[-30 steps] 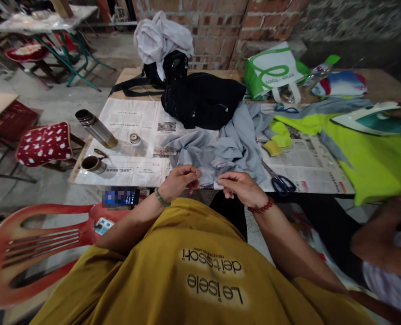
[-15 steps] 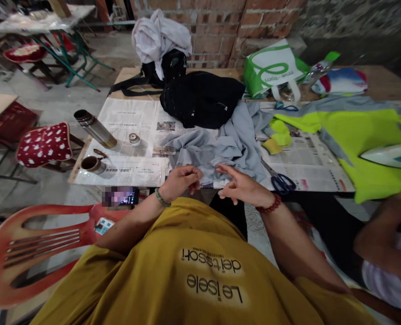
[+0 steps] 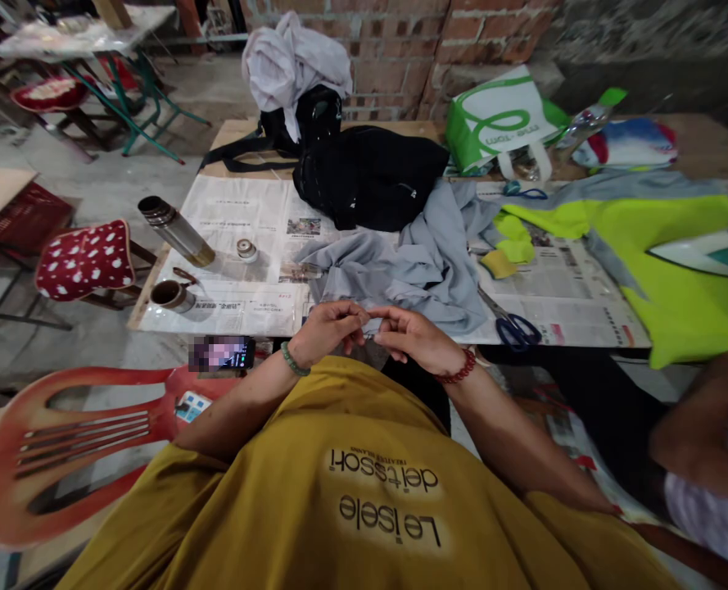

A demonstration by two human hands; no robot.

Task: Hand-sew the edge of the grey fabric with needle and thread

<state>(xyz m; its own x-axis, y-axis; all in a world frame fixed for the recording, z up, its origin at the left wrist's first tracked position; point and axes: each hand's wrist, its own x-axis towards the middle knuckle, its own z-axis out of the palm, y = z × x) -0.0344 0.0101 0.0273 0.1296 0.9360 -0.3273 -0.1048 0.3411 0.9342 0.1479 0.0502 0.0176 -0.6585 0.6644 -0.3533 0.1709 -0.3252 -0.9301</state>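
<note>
My left hand (image 3: 332, 329), with a green bead bracelet at its wrist, has its thumb and fingertips pinched together. Opposite it, my right hand (image 3: 416, 332), with a red bead bracelet, is also pinched, its fingertips meeting those of the left. Whatever lies between the fingers is too small to make out. Both hands are over the table's front edge, just in front of a crumpled grey cloth (image 3: 394, 270). To the right of my right hand lie dark-handled scissors (image 3: 516, 330) on the newspaper.
Newspaper (image 3: 241, 201) covers the table. At left stand a steel thermos (image 3: 176, 232), its lid (image 3: 246, 249) and a mug (image 3: 170, 296). Behind are a black bag (image 3: 369, 176) and a green-white bag (image 3: 499, 119). An iron (image 3: 716, 252) rests on a yellow-grey garment (image 3: 664, 229); a person's arm (image 3: 701, 418) is beside it.
My right hand has moved left, and its spread fingers have closed into a pinch against my left fingertips. My left hand has stayed nearly in place.
</note>
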